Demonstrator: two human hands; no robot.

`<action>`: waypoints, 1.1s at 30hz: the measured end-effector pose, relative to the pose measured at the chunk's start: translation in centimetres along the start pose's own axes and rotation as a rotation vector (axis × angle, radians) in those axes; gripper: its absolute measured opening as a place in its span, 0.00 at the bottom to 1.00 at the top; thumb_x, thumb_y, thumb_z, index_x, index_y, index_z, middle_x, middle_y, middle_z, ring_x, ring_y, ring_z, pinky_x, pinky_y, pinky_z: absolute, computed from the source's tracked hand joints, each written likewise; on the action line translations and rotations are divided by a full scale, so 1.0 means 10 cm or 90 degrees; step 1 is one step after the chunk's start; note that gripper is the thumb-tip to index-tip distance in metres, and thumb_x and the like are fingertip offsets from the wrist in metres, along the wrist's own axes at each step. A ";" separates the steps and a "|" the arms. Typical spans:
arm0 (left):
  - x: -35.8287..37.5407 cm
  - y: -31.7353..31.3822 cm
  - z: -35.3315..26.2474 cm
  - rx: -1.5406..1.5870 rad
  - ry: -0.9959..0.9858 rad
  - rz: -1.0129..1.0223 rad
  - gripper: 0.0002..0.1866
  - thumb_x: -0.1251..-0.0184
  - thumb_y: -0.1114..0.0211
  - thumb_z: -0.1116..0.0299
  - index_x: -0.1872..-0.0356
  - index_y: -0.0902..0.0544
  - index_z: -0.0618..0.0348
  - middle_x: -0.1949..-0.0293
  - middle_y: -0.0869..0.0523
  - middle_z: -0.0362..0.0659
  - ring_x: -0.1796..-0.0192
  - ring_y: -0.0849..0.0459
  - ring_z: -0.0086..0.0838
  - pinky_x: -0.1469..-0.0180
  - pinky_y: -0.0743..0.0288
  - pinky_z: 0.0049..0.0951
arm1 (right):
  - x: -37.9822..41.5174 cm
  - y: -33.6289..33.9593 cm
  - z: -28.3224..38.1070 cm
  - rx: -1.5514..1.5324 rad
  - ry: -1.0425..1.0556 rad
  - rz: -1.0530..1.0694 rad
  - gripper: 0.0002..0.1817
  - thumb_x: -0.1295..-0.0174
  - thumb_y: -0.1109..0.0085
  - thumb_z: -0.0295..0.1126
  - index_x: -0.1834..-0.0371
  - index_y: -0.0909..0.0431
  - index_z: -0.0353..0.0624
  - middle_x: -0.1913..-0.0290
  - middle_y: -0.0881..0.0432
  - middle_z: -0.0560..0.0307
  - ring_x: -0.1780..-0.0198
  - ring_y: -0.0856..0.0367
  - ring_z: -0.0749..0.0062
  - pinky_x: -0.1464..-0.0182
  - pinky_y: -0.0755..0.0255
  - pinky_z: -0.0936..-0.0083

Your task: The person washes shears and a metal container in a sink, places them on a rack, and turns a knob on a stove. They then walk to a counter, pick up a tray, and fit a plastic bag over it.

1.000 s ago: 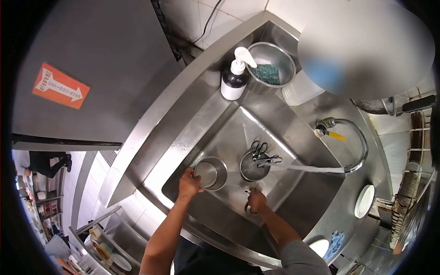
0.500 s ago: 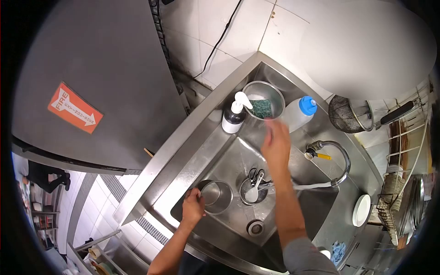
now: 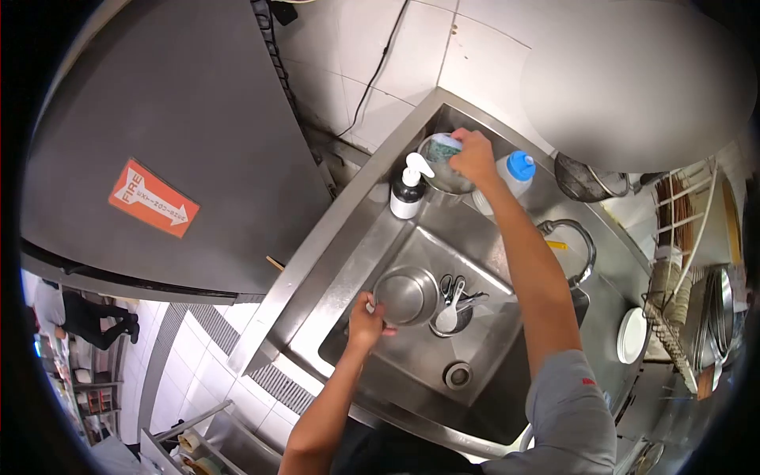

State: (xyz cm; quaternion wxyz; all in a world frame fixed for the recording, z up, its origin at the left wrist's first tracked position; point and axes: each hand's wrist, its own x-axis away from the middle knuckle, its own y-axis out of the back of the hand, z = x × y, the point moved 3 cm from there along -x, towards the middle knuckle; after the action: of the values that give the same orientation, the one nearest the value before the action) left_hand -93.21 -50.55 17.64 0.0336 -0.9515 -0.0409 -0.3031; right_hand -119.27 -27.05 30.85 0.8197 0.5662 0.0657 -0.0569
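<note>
My left hand (image 3: pixel 366 323) grips the rim of a round stainless steel container (image 3: pixel 407 296) over the sink basin, fingers closed on its near left side. My right hand (image 3: pixel 476 161) reaches to the back corner and pinches a green and pale blue sponge (image 3: pixel 446 148) at the top of a metal pot (image 3: pixel 450 184). Beside that pot stand a dark pump bottle (image 3: pixel 407 198) with a white nozzle and a squeeze bottle (image 3: pixel 519 168) with a blue cap. A small bowl (image 3: pixel 454 332) in the basin holds scissors and a white spoon (image 3: pixel 447 318).
The curved faucet (image 3: pixel 586 257) is right of my right forearm. A drain (image 3: pixel 457 375) lies in the basin floor. White plates (image 3: pixel 632 336) sit on the right counter, and a mesh strainer (image 3: pixel 582 178) hangs at the back wall. A person (image 3: pixel 91 317) stands far left.
My right hand has moved farther back and taken hold of the sponge in the pot. The left hand has shifted the steel container slightly away from me.
</note>
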 end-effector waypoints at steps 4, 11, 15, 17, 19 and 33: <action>-0.06 -0.20 -0.12 0.078 -0.045 0.045 0.09 0.39 0.47 0.74 0.70 0.40 0.55 0.76 0.28 0.45 0.84 0.21 0.32 0.86 0.22 0.28 | 0.98 0.57 0.24 -0.310 0.181 -0.131 0.30 0.61 0.43 0.22 0.46 0.31 0.45 0.56 0.22 0.44 0.56 0.22 0.58 0.57 0.29 0.68; 0.03 -0.72 -0.26 -0.069 -0.192 0.019 0.10 0.43 0.51 0.80 0.72 0.42 0.55 0.82 0.31 0.44 0.87 0.24 0.31 0.94 0.32 0.29 | 2.27 -0.31 0.36 -0.133 -0.104 0.226 0.33 0.57 0.43 0.27 0.41 0.38 0.42 0.51 0.26 0.37 0.54 0.25 0.46 0.55 0.29 0.62; 0.03 -0.83 -0.56 -0.180 -0.332 -0.003 0.07 0.47 0.51 0.82 0.70 0.36 0.59 0.71 0.20 0.50 0.78 0.19 0.34 0.81 0.27 0.33 | 2.49 -0.68 0.26 -0.562 -0.129 0.255 0.32 0.50 0.47 0.36 0.39 0.41 0.43 0.50 0.28 0.35 0.49 0.28 0.46 0.49 0.35 0.63; 0.01 -0.80 -0.68 -0.242 -0.380 0.057 0.19 0.51 0.50 0.82 0.54 0.27 0.58 0.53 0.20 0.47 0.67 0.16 0.37 0.66 0.25 0.32 | 2.53 -0.58 0.14 -0.658 -0.122 0.225 0.31 0.48 0.47 0.37 0.39 0.40 0.44 0.47 0.29 0.37 0.47 0.30 0.48 0.46 0.37 0.63; -0.01 -0.82 -0.73 -0.323 -0.490 0.091 0.23 0.51 0.49 0.82 0.50 0.28 0.56 0.53 0.21 0.49 0.66 0.17 0.40 0.66 0.25 0.32 | 2.51 -0.24 0.13 -0.522 -0.099 0.514 0.25 0.49 0.47 0.38 0.46 0.30 0.42 0.44 0.31 0.44 0.43 0.34 0.53 0.42 0.43 0.66; 0.23 -1.71 -1.10 -0.875 -0.552 0.164 0.15 0.50 0.46 0.75 0.59 0.25 0.51 0.68 0.20 0.58 0.62 0.22 0.54 0.59 0.28 0.47 | 2.78 -0.71 0.04 -0.842 -0.214 0.057 0.21 0.53 0.46 0.38 0.54 0.25 0.46 0.50 0.26 0.56 0.45 0.36 0.62 0.46 0.41 0.65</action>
State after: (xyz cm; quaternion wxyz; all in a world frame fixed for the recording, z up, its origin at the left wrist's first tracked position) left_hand -99.30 -34.43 28.59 -0.5404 -0.7898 0.2542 0.1400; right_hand -93.01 -30.46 19.70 0.9939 -0.0680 -0.0651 -0.0578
